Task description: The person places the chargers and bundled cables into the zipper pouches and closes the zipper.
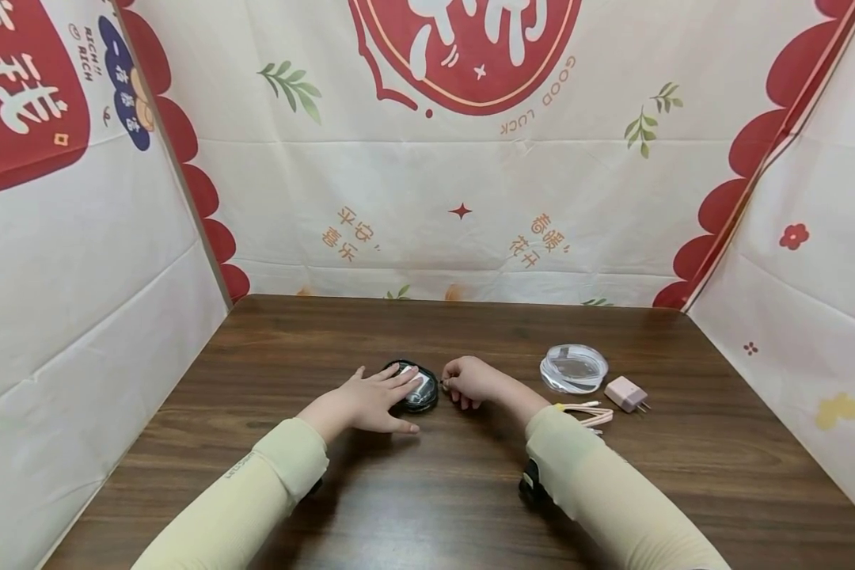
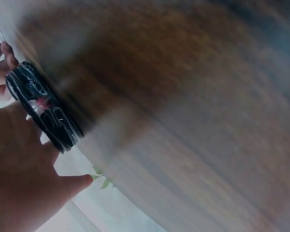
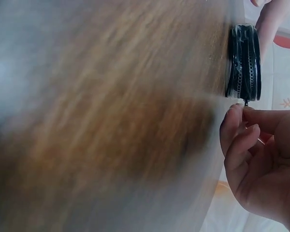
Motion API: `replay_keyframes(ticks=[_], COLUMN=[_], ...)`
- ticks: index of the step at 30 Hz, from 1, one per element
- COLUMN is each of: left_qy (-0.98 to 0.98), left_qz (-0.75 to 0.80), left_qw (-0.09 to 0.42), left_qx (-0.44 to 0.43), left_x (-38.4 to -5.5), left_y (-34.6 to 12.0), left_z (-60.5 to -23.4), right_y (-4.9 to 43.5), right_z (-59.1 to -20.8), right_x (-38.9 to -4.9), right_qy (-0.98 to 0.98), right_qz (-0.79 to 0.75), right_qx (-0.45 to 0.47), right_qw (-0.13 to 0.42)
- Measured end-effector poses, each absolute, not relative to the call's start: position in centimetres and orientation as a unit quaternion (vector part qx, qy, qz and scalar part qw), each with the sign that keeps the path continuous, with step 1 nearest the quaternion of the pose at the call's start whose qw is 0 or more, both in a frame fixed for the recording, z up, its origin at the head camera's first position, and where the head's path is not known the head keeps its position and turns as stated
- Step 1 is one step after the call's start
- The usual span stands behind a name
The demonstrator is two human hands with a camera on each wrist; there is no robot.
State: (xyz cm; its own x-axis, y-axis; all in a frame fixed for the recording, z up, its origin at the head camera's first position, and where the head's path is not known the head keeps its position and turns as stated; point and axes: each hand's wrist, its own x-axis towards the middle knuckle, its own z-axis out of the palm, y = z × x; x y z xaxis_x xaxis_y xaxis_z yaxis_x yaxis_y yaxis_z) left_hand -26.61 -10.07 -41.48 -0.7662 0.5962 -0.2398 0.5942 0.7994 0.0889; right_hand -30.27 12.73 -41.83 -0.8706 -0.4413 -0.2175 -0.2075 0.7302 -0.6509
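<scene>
The table (image 1: 313, 324) runs back to a far edge before a patterned cloth (image 1: 413, 174), with open wood on my left out to the slanting side edge, while on my right a clear round container (image 1: 573, 369), a pink plug (image 1: 625, 393) and a pale cable (image 1: 593, 408) narrow the room. The small black case (image 1: 424, 399) lies between my hands: my left hand (image 1: 370, 402) rests on it, fingers spread, and my right hand (image 1: 473, 381) pinches the zipper pull (image 3: 246, 103) at its right end.
</scene>
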Motion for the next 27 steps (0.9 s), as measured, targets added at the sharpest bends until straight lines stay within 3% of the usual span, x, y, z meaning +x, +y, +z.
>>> replay_keyframes(ticks=[27], left_qy=[0.944], left_qz=[-0.003], left_qw=[0.126], left_qx=[0.304], left_x=[-26.4], left_y=[-9.8], left_z=[-41.6], right_y=[12.7], right_z=[-41.1], right_x=[-27.8], right_qy=[0.913], right_qz=[-0.306], right_qx=[-0.189], right_qw=[0.193])
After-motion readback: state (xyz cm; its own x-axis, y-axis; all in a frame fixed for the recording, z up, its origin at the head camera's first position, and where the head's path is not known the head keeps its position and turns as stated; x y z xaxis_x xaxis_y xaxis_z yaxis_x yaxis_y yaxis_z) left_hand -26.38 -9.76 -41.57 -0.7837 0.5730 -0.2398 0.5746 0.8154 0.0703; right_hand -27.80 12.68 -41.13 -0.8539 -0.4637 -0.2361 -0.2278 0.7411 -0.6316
